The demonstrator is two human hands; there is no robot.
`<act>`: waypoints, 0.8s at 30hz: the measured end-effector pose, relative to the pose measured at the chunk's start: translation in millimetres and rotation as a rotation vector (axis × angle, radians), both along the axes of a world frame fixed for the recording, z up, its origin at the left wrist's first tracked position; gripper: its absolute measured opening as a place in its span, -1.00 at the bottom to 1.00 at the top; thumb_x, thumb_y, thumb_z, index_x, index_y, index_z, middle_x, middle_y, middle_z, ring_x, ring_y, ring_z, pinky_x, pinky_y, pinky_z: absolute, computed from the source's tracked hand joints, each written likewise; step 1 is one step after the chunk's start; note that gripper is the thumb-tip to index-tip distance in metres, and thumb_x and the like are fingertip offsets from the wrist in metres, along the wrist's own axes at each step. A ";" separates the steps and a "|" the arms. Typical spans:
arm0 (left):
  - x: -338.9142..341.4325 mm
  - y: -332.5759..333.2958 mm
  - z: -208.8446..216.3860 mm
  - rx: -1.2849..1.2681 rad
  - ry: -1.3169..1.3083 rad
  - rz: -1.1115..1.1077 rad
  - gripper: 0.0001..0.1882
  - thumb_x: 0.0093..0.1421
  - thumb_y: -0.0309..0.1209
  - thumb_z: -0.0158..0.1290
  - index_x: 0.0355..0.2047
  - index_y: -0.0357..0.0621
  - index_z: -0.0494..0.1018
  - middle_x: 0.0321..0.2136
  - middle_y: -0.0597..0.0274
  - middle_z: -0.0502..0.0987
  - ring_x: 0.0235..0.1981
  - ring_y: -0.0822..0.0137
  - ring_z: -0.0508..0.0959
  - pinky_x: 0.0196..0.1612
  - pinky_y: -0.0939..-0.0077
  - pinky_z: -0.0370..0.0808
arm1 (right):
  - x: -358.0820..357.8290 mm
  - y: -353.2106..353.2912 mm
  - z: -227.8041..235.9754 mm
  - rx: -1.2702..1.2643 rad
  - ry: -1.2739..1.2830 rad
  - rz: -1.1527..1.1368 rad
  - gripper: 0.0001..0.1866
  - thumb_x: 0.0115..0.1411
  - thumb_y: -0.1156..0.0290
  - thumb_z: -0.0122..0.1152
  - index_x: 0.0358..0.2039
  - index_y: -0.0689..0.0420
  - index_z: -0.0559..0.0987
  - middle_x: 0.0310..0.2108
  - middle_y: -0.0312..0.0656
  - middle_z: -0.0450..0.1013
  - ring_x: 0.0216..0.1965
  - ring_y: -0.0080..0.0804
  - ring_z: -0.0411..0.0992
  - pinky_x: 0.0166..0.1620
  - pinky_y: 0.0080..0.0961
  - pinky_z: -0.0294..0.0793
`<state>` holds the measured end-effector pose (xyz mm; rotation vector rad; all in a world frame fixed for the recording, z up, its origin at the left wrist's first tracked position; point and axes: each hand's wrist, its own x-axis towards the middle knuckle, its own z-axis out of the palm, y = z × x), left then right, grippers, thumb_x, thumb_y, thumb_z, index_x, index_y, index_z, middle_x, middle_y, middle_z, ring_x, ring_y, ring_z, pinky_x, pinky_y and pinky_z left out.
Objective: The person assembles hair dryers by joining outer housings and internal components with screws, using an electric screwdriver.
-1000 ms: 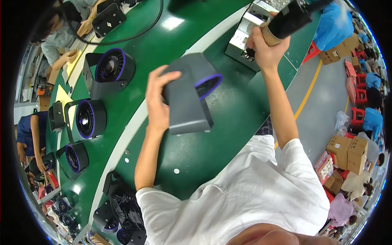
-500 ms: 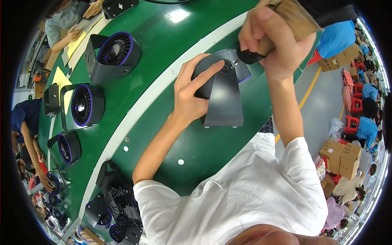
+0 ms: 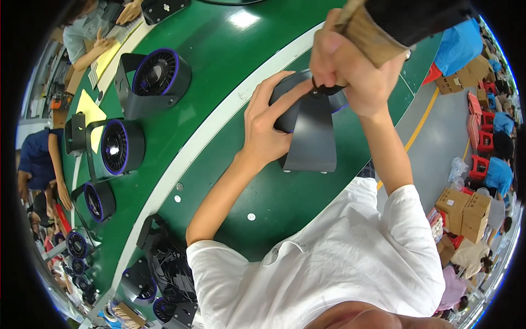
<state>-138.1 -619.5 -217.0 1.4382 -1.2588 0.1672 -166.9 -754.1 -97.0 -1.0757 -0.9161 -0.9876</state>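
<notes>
A dark grey desk fan (image 3: 284, 98) stands in front of me on the green table, its flat bracket (image 3: 312, 140) facing my body. My left hand (image 3: 262, 126) is wrapped round the fan's left side, the index finger stretched toward the bracket's upper joint. In a closed grip, my right hand (image 3: 366, 74) holds a power screwdriver (image 3: 378, 27) with a brown wrapping and a black body. Its dark tip end meets the bracket at that joint. My fingers hide the exact contact and any screw there.
Several fans with purple rims, such as this one (image 3: 156, 77), stand along the table's far left side beyond a white strip (image 3: 192, 145). A heap of black parts (image 3: 170, 268) lies at lower left. Co-workers sit at left; cartons (image 3: 457, 211) stand on the floor at right.
My right hand has brought the screwdriver down and left, from beside the joint onto it. The left hand keeps hold of the fan. The whole view has shifted slightly.
</notes>
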 end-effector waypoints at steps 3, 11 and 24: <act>-8.8 -2.0 14.8 0.200 0.156 0.056 -0.22 -0.22 -0.47 0.31 0.12 -0.03 0.38 -0.01 0.02 0.41 -0.08 0.06 0.48 -0.03 0.22 0.44 | -43.3 19.6 20.7 0.450 0.660 -0.346 -0.35 0.00 0.60 0.18 0.10 0.30 0.12 -0.58 -0.21 0.35 -0.74 -0.49 0.29 -0.63 -0.60 0.29; -14.7 -4.4 -16.4 0.195 2.029 -0.548 -0.35 0.17 -0.11 0.12 0.17 -0.18 0.23 0.01 -0.03 0.41 0.00 0.02 0.47 0.09 0.06 0.43 | -58.1 -72.5 -9.5 0.239 0.468 -0.738 -0.44 0.07 0.63 0.17 0.08 0.25 0.21 -0.62 -0.27 0.35 -0.75 -0.57 0.27 -0.65 -0.62 0.30; -19.0 -23.6 -77.5 0.235 2.272 -1.127 -0.15 0.28 0.17 -0.36 0.15 -0.51 0.14 -0.18 -0.15 0.45 -0.22 -0.01 0.53 -0.10 0.13 0.55 | -50.1 -119.3 -77.7 0.178 0.824 -0.878 -0.72 0.08 0.55 0.15 -0.21 0.28 0.31 -0.68 -0.19 0.30 -0.75 -0.44 0.31 -0.66 -0.53 0.31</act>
